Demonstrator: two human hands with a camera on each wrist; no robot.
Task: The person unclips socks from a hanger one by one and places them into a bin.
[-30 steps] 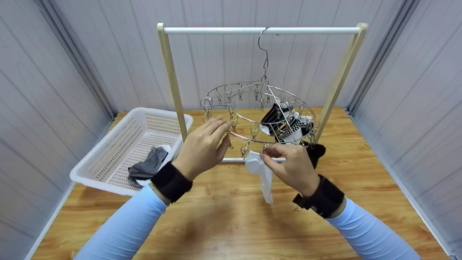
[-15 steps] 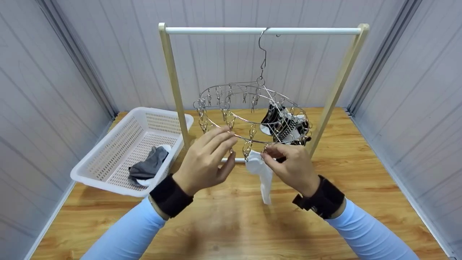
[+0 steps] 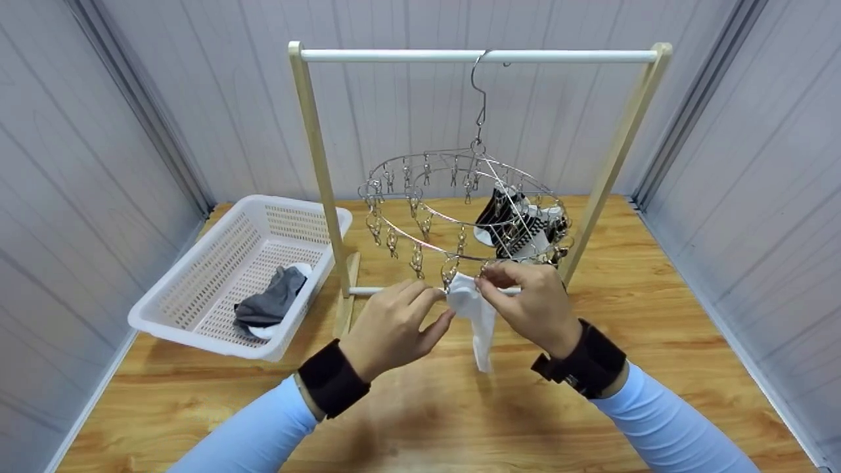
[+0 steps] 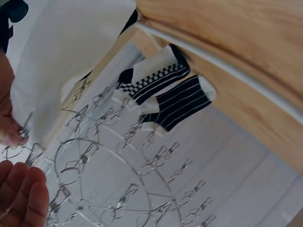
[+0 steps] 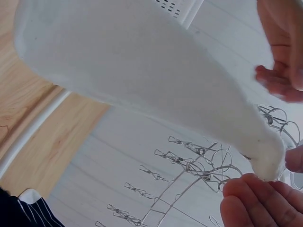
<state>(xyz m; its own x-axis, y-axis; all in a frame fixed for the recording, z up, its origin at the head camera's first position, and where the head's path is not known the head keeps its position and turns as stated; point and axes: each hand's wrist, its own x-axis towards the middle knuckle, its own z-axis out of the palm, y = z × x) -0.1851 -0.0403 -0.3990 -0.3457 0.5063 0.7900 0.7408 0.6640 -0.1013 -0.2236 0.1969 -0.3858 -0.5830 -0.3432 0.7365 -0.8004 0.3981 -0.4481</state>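
Observation:
A round metal clip hanger hangs by its hook from the white rail of a wooden rack. A white sock dangles from the ring's front edge and fills the right wrist view. My right hand pinches the sock's top edge at a clip. My left hand pinches the sock's left edge just below the ring. Black-and-white patterned socks hang clipped at the ring's right side, also visible in the left wrist view.
A white perforated basket sits at the left on the wooden table, with a grey sock and something white inside. Grey panel walls close in both sides. The rack's posts stand behind the hanger.
My left hand has let go of the hanger's ring and dropped down to the white sock's edge. The ring has swung back a little. My right hand has stayed at the clip.

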